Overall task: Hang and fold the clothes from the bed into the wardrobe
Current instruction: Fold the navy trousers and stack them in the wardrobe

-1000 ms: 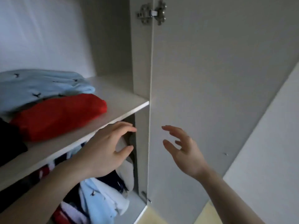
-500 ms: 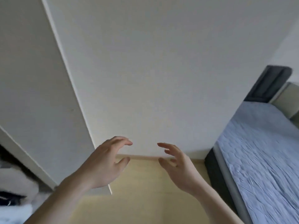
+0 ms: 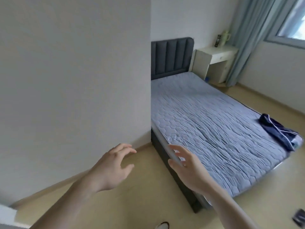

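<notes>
Soft daylight came from the window (image 3: 292, 19) at upper right, leaving the room evenly bright with faint shadows. My wide lens bent the wall (image 3: 74, 80) and the bed (image 3: 206, 116) edges. Motion blur smeared my right hand (image 3: 189, 171) and the far corners.

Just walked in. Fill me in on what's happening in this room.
A person is putting clothes away and faces the bed. Both hands are empty, fingers loosely spread: the left hand over the floor, the right hand by the bed's near edge. One dark blue garment lies crumpled at the bed's far corner, not yet picked up. A desk stands beyond the headboard.
</notes>
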`<state>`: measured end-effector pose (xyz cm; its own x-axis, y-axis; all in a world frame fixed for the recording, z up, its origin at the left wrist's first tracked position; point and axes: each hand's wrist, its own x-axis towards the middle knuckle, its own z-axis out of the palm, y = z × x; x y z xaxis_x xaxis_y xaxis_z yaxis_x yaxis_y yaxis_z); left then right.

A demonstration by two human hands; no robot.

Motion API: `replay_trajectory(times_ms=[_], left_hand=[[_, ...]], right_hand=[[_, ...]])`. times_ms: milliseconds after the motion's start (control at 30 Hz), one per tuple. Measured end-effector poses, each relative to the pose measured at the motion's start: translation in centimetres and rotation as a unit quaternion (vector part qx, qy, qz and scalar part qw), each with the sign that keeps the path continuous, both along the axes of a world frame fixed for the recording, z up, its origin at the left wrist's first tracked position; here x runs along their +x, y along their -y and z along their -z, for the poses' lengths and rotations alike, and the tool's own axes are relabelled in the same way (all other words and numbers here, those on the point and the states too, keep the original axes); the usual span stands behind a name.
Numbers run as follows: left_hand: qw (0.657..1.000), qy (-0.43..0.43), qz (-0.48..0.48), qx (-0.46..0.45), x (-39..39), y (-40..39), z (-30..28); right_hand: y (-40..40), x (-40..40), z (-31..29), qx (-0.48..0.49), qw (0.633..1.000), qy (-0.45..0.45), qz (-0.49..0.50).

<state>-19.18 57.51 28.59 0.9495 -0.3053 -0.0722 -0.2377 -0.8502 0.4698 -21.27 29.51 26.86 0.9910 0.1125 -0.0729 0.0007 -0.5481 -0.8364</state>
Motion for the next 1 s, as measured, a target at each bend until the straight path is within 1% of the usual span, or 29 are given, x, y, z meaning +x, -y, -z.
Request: replay_trajectory(times_ms=[33,167,233,367,433,533,667,800,1000], left_hand=[[1.000,-0.005,0.008,0.003,0.6,1.2,0.0],[0.998,-0.020,0.056,0.001,5.7,10.2,1.6],[0.996,-0.025,0.079,-0.013,8.8,15.6,2.9],[0.990,-0.033,0.137,-0.009,13.7,26.2,4.7],[0.983,-0.040,0.178,-0.013,15.5,32.2,4.7],[0.970,-0.053,0.238,-0.009,17.7,41.6,3.6],[0.957,-0.062,0.284,-0.008,19.9,51.3,2.5],[0.956,-0.074,0.285,0.013,22.0,57.8,3.4],[0.969,-0.106,0.223,0.010,24.3,67.1,6.5]], right_hand=[[1.3,0.2,0.1,-0.007,1.000,0.001,0.007],[10.1,1.8,1.5,-0.029,0.998,-0.010,0.053],[15.0,3.0,2.3,-0.037,0.996,-0.016,0.077],[24.2,4.4,2.4,-0.051,0.990,-0.048,0.120],[29.0,4.6,2.5,-0.060,0.986,-0.041,0.150],[36.5,4.8,3.0,-0.038,0.975,-0.030,0.215],[44.2,5.4,3.6,-0.024,0.965,-0.031,0.259],[51.1,7.4,5.1,-0.010,0.965,-0.044,0.259],[62.9,10.8,6.6,-0.022,0.975,-0.064,0.210]])
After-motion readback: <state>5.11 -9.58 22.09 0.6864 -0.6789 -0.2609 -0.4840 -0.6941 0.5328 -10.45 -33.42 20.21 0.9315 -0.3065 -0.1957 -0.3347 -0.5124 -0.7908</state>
